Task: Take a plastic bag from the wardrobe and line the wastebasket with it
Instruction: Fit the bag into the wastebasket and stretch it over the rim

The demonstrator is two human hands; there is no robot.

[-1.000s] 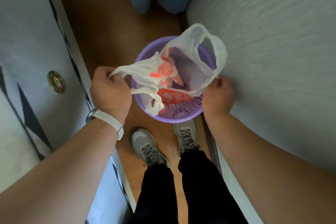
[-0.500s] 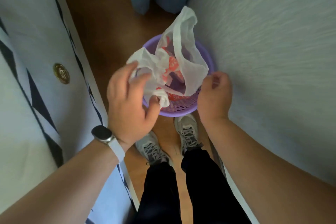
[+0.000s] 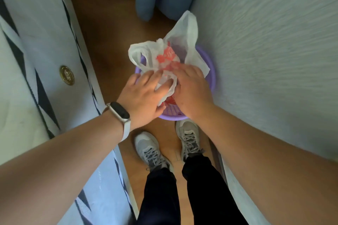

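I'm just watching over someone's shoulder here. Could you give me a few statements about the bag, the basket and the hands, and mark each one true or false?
1. The round purple plastic wastebasket stands on the wooden floor, in front of the person's grey lace-up shoes. True.
2. The thin white plastic bag with red print lies on the floor beside the basket. False: it sits over the basket's opening.
3. Both the left hand and the right hand are on the bag. True.
4. The bag's edge is neatly folded over the whole rim. False: it is bunched and one flap sticks up.
5. A black watch is on the right wrist. False: it is on the left wrist.
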